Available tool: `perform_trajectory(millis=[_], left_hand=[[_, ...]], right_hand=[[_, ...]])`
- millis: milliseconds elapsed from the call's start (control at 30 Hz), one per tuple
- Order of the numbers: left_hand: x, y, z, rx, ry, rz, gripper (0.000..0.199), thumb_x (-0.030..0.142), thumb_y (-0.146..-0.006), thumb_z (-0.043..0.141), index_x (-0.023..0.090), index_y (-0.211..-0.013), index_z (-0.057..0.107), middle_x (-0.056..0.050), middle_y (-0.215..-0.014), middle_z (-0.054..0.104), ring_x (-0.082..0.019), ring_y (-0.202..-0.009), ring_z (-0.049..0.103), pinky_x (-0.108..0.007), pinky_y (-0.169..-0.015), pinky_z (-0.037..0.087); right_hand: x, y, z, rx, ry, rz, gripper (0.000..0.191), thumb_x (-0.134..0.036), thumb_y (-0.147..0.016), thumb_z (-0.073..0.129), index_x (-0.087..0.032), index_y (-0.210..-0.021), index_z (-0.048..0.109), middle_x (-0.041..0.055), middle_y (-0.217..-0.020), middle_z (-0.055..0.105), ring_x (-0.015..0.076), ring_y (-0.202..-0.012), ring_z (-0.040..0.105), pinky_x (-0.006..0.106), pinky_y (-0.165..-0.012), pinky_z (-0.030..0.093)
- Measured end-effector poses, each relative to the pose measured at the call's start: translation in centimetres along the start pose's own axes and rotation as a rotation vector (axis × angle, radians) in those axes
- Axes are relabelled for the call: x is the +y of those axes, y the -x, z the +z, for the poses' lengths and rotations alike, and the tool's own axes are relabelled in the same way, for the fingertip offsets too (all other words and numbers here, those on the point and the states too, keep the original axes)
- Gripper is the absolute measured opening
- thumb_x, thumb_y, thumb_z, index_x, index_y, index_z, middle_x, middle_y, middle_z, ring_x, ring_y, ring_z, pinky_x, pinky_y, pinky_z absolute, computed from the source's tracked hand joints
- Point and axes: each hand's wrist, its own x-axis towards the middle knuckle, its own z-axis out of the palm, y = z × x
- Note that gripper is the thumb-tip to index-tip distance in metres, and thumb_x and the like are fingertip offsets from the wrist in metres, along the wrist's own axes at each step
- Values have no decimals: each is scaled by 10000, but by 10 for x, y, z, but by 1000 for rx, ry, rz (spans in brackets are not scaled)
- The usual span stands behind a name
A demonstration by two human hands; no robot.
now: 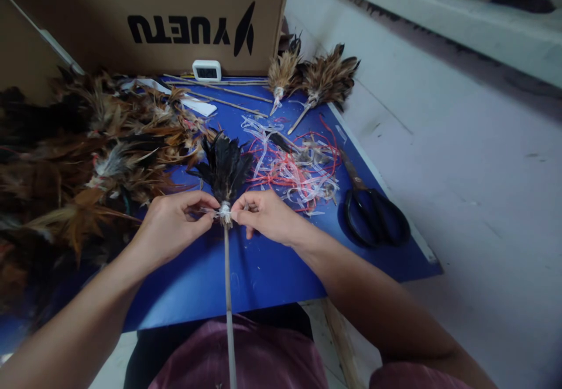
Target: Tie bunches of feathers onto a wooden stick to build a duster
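A bunch of black feathers [225, 166] is bound to the top of a thin wooden stick [228, 283] that runs down toward my lap. White plastic string [225, 211] wraps the quill ends where they meet the stick. On the left side of this binding, my left hand [178, 222] pinches a strand of the string between thumb and forefinger. From the other side my right hand [263, 216] is closed at the binding, its thumb and forefinger pressed together on the string. The exact ends of the string are hidden by my fingertips.
Loose brown feathers [79, 184] heap up on the left of the blue table [188, 295]. Red and white string scraps [298, 172] lie beyond my right hand, beside black-handled scissors [373, 216]. Finished-looking feather bundles [327, 78], sticks [232, 91], a small digital clock [206, 71] and a cardboard box [175, 2] stand behind.
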Motion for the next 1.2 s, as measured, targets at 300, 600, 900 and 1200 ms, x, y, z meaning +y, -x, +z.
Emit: perform_trajectory(millis=[300, 600, 900, 1200], left_hand=[[-6, 1, -2, -19, -49, 12, 187, 364, -788, 641, 238, -869, 753, -7, -820, 758, -171, -700, 689, -249, -668, 515], [-4, 3, -10, -25, -158, 60, 157, 316, -809, 608, 266, -830, 755, 19, -761, 750, -158, -631, 665, -247, -605, 461], [-6, 3, -15, -24, -191, 111, 150, 298, -801, 605, 281, -803, 753, 27, -766, 748, -163, -635, 659, -254, -593, 452], [2, 7, -23, -32, -264, 102, 182, 300, -830, 577, 260, -829, 755, 18, -827, 757, -174, -733, 686, -249, -681, 471]], right_hand=[[1, 0, 0, 2, -15, 7, 120, -50, -788, 569, -133, -701, 584, -79, -514, 521, 26, -380, 502, 136, -403, 380], [-2, 1, -5, 21, 25, -5, 102, -72, -795, 583, -133, -713, 589, -75, -515, 510, 43, -397, 511, 162, -417, 368], [2, 2, -15, 43, 148, -112, 41, -139, -789, 596, -138, -751, 612, -55, -549, 528, 63, -441, 537, 180, -438, 389], [0, 11, -16, 109, 649, -511, 190, -95, -882, 503, -140, -879, 687, 47, -846, 643, 113, -735, 570, 254, -705, 420]])
